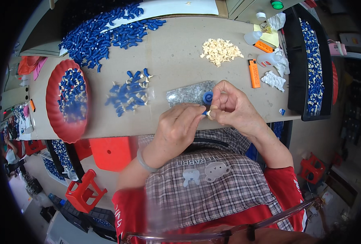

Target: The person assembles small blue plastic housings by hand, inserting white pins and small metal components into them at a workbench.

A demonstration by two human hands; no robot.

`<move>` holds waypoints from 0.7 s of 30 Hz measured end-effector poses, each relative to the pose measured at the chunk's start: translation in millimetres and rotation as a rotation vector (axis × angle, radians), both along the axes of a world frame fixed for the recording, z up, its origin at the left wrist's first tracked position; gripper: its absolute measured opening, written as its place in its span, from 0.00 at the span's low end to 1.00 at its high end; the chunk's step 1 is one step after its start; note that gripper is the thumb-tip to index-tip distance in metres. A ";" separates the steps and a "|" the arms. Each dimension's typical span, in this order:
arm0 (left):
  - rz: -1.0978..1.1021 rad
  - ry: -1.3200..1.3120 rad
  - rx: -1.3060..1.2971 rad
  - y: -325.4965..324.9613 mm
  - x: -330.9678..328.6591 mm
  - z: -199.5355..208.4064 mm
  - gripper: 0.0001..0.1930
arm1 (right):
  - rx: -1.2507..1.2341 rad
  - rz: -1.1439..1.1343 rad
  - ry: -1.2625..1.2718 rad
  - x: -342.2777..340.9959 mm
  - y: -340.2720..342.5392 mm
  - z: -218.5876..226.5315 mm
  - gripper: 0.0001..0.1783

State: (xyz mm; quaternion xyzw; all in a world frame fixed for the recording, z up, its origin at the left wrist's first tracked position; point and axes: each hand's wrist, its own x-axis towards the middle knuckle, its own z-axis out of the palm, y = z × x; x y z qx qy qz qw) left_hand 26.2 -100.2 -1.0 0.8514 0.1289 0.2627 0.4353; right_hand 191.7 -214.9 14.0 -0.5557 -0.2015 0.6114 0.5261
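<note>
In the head view, both hands meet over the near edge of the table [174, 44], around the middle. The left hand [179, 123] is nearly closed, its thumb and fingertips pinching a small blue piece [205, 113] with a cream end. The right hand [234, 106] is half curled, thumb and forefinger pressed together at that cream end. Just beyond the piece lie a grey speckled slab [186, 94] and, at its right end, a blue disc [207, 97]. Left of the slab is a loose cluster [129, 92] of blue pieces with cream ends; farther left, a red bowl [52, 107] holds more. A big blue heap [103, 42] covers the far left, and a cream pile [220, 51] sits far right of centre. Farther right are orange packets [254, 74], bottles [252, 38], crumpled tissue [274, 80] and a black tray [296, 81] filled with blue and cream pieces.
</note>
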 end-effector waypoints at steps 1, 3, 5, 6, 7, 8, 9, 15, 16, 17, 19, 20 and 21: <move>0.013 0.003 0.026 -0.7 -0.3 0.3 0.09 | 0.002 -0.031 0.012 -2.1 -0.2 0.0 0.17; 0.026 -0.014 0.045 -2.3 -0.4 -1.4 0.10 | 0.005 -0.061 0.024 -5.8 -0.7 0.8 0.18; 0.038 -0.032 0.064 -4.4 -0.9 -3.8 0.10 | -0.011 -0.103 0.053 -9.0 -1.0 2.5 0.18; 0.043 -0.035 0.069 -5.8 -1.3 -4.1 0.10 | -0.010 -0.103 0.053 -10.7 -1.5 2.9 0.18; 0.048 -0.038 0.075 -6.6 -1.3 -4.3 0.10 | -0.005 -0.116 0.053 -12.4 -2.0 2.9 0.18; 0.047 -0.040 0.076 -7.1 -0.7 -4.3 0.10 | 0.001 -0.128 0.053 -13.8 -2.2 3.1 0.18; 0.054 -0.045 0.093 -7.5 -0.7 -4.4 0.10 | 0.002 -0.128 0.053 -15.2 -2.1 3.3 0.18; 0.055 -0.037 0.147 -8.1 -1.0 -5.8 0.10 | 0.007 -0.166 0.028 -19.4 -3.0 0.2 0.19; 0.054 -0.030 0.156 -7.7 -1.1 -5.7 0.10 | 0.005 -0.173 0.027 -20.3 -2.7 -0.5 0.18; 0.052 -0.036 0.163 -7.5 -1.4 -6.3 0.10 | 0.004 -0.179 0.025 -20.4 -2.2 0.0 0.17; 0.058 -0.052 0.136 -7.0 -1.0 -8.7 0.10 | 0.008 -0.170 0.018 -19.0 -2.7 3.1 0.17; 0.058 -0.058 0.141 -5.1 0.2 -7.4 0.10 | 0.007 -0.159 0.017 -17.3 -2.3 4.9 0.17; 0.049 -0.036 0.062 -3.4 1.2 -5.1 0.09 | 0.011 -0.159 0.012 -13.7 -2.1 6.7 0.17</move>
